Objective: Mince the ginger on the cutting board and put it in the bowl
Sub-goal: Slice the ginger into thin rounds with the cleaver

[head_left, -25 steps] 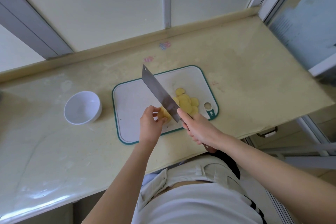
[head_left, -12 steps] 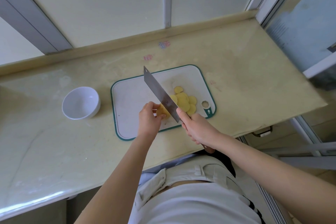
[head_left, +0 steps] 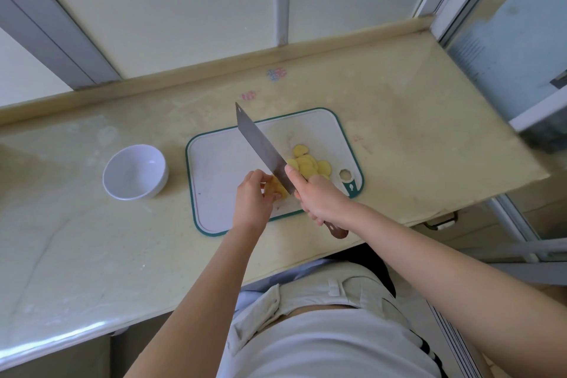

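Seen from above at a pale counter. Grips a knife by its brown handle with the right hand, clamped tight round it, one fingertip up against the side of the blade. Holds the broad blade edge-down and slanted, tip toward the far left, heel toward the near right, across a white board with a green rim. Pinches a chunk of ginger with the left hand, curled over it on the near half of the board, just left of the blade; cannot tell whether steel and chunk touch. Shows a heap of pale yellow slices overlapping on the board right of the blade, close to the hanging hole in the board's near right corner. Shows a white bowl upright on the counter, left of the board and apart from it. Takes in two small coloured marks on the counter beyond the board, and a white shirt and light trousers at the near edge.
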Motion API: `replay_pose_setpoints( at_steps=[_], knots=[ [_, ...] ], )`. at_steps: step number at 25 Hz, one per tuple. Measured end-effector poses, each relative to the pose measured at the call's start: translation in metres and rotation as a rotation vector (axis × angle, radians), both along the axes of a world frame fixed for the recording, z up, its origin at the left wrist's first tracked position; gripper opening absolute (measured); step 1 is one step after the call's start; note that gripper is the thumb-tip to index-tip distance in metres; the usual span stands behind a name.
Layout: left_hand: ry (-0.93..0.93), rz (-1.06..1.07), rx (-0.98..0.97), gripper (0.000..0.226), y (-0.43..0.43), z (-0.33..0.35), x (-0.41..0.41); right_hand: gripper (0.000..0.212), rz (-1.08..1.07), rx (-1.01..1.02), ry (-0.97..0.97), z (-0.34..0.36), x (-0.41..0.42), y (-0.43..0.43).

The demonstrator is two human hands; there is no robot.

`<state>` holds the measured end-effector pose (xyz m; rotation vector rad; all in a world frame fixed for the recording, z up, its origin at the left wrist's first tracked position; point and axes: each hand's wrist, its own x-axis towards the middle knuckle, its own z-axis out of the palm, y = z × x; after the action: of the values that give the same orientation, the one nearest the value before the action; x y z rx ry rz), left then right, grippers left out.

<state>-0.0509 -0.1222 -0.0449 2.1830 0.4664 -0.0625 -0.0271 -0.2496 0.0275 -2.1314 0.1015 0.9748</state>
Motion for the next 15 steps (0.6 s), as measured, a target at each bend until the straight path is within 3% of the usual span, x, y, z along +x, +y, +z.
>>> replay_pose_setpoints(
  at_steps=[15],
  knots=[
    [0.041, 0.050, -0.045, 0.025, 0.006, 0.001, 0.005, 0.057, -0.089, 0.032, 0.115, 0.005, -0.033, -0.034]
  ],
)
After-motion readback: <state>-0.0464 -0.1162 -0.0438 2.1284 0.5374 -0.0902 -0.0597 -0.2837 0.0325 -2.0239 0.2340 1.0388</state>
